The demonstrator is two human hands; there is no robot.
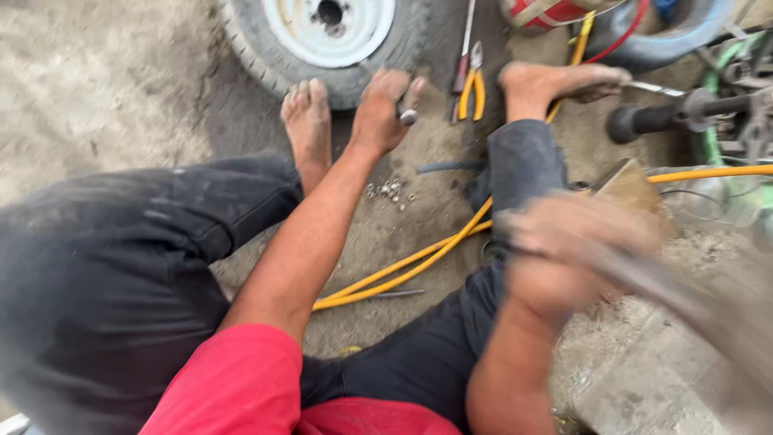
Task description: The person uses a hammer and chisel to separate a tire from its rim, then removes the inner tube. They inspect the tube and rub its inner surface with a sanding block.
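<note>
a small metal socket [408, 118] is pinched in the left hand [385, 109] at twelve o'clock, beside a white-rimmed tyre [326, 40]; a blurred metal bar [676, 294] is clenched in the right hand [564, 254] at four o'clock, above a yellow hose [419, 262].

Barefoot person in dusty black trousers [105, 274] and a red short-sleeved shirt [241, 387].

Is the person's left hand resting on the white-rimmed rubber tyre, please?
No, the left hand is on the sandy ground just below the white-rimmed rubber tyre, holding a small metal piece.
</note>
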